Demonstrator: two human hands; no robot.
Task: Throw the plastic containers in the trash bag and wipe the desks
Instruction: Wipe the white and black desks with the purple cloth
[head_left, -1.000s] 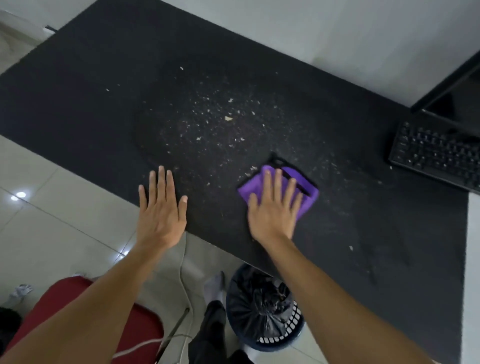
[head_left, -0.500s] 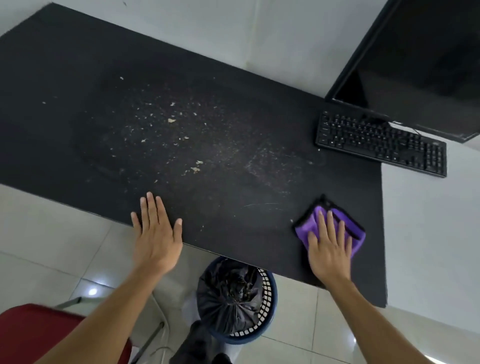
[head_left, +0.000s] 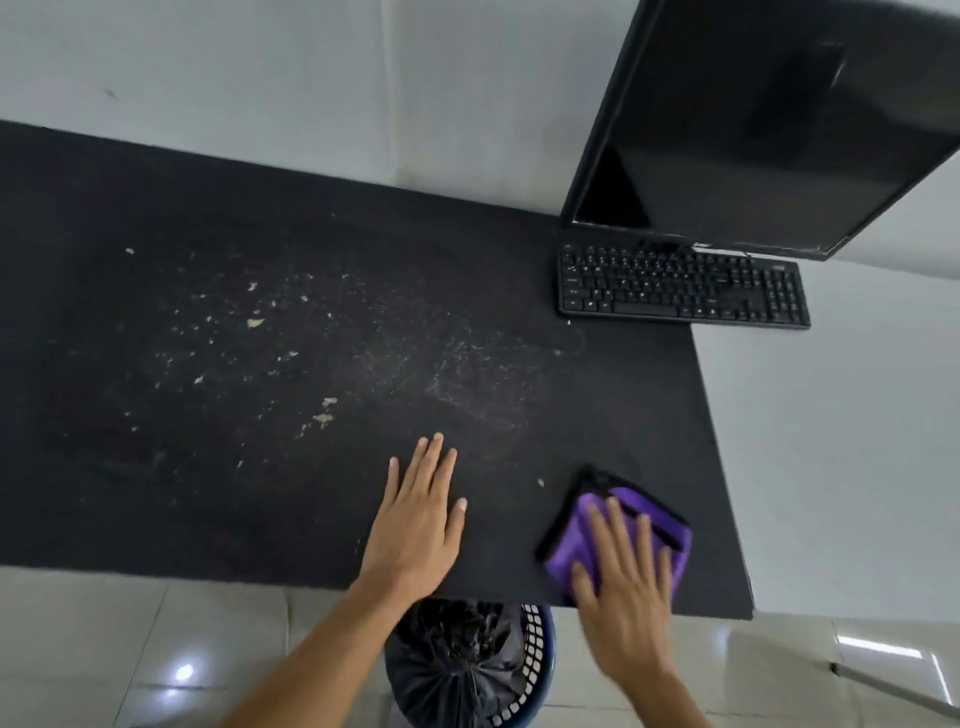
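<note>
A black desk mat (head_left: 156, 493) covers the desk and is speckled with pale crumbs (head_left: 322, 415) across its middle. My right hand (head_left: 623, 582) presses flat on a folded purple cloth (head_left: 654, 525) at the mat's near right edge. Flat on the mat with fingers spread, my left hand (head_left: 421, 525) holds nothing, just left of the cloth. Under the desk edge stands a blue basket lined with a black trash bag (head_left: 457, 670). No plastic container is in view.
A black keyboard (head_left: 680, 286) lies at the mat's far right corner, with a dark monitor (head_left: 769, 124) behind it. A white desk surface (head_left: 831, 441) continues to the right. Pale tiled floor (head_left: 104, 649) lies below the desk edge.
My right hand has slid the purple cloth rightward along the mat, then back toward the near edge. My left hand has shifted right onto the mat, closer to the cloth.
</note>
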